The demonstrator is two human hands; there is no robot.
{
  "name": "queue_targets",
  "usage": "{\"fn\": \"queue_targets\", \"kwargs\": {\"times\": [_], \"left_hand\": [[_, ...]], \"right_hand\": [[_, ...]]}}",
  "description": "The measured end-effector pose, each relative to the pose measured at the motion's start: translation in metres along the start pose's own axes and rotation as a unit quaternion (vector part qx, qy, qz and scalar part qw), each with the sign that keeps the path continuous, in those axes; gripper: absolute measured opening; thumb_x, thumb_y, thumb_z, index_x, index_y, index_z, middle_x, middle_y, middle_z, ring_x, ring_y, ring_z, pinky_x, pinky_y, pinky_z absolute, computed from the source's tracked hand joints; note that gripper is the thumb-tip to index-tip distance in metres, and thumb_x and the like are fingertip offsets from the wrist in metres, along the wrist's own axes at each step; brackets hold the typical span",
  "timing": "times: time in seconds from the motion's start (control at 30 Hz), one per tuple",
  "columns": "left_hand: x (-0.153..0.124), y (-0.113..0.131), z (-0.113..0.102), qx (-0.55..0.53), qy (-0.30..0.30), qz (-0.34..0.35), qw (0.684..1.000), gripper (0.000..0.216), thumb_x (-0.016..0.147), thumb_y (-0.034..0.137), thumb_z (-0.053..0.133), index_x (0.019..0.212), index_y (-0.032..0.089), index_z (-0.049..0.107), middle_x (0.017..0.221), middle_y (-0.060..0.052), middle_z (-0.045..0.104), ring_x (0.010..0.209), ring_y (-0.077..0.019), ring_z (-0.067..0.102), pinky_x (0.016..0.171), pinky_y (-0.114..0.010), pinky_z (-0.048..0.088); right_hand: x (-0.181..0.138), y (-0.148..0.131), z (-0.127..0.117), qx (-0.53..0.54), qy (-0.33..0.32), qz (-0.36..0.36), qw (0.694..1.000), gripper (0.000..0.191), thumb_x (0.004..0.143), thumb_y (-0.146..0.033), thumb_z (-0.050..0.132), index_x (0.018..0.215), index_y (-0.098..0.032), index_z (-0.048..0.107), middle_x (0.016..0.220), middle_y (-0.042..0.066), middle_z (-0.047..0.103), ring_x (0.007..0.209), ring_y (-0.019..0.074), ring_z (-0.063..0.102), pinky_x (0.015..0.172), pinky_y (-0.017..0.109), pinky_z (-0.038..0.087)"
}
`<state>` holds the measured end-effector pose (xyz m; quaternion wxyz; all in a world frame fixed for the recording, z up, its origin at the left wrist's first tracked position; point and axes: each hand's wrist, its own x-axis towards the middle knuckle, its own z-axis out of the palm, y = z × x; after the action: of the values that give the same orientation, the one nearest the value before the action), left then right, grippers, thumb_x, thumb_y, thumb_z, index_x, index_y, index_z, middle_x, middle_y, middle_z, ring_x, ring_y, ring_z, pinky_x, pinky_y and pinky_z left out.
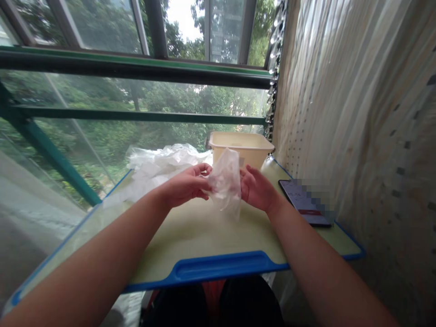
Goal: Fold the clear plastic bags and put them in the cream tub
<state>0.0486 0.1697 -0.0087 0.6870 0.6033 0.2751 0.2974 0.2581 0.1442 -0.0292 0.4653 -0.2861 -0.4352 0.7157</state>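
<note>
A small clear plastic bag (226,181) is held up above the middle of the table. My left hand (190,184) pinches its left side between thumb and fingers. At the bag's right edge is my right hand (257,187), palm turned inward and fingers apart, partly behind the film; whether it grips the bag I cannot tell. Behind my left hand lies a heap of clear plastic bags (163,159). A cream plastic bin (243,144) stands just beyond the held bag, its contents hidden.
The pale yellow table (211,236) has a blue raised edge (221,265) along the front. A phone (304,202) lies at the right. Green railings (136,113) and windows stand behind the table, and a curtain (354,113) hangs along the right side.
</note>
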Motion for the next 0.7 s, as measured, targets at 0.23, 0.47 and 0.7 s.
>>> {"fn": "queue_targets", "kwargs": {"times": [0.23,0.47,0.7], "left_hand": [[-0.009,0.014,-0.028,0.142,-0.024,-0.114,0.983,0.045,0.059,0.011,0.061,0.103,0.02,0.055,0.08,-0.001,0.058,0.064,-0.0101,0.056,0.047,-0.016,0.041],[-0.011,0.016,-0.049,0.201,0.136,-0.049,0.969,0.051,0.054,0.008,0.061,0.104,0.019,0.056,0.082,0.0,0.055,0.07,-0.0106,0.055,0.061,-0.021,0.045],[-0.009,0.014,-0.033,0.109,0.025,-0.03,0.993,0.051,0.055,0.005,0.06,0.104,0.019,0.057,0.102,-0.008,0.061,0.085,-0.0192,0.061,0.068,-0.028,0.049]], "right_hand": [[-0.005,-0.001,-0.007,-0.067,0.011,0.026,0.997,0.027,0.068,-0.019,0.065,0.095,-0.015,0.059,0.07,0.0,0.061,0.052,0.0068,0.053,0.048,0.016,0.044],[-0.022,-0.012,-0.016,-0.217,-0.054,0.173,0.959,0.067,0.072,-0.018,0.064,0.131,-0.018,0.032,0.065,0.001,0.064,0.049,0.0107,0.06,0.038,0.015,0.044],[-0.019,-0.011,-0.021,-0.2,-0.131,0.229,0.944,0.041,0.082,-0.039,0.05,0.115,-0.014,0.048,0.069,0.006,0.066,0.056,0.015,0.064,0.039,0.018,0.045]]}}
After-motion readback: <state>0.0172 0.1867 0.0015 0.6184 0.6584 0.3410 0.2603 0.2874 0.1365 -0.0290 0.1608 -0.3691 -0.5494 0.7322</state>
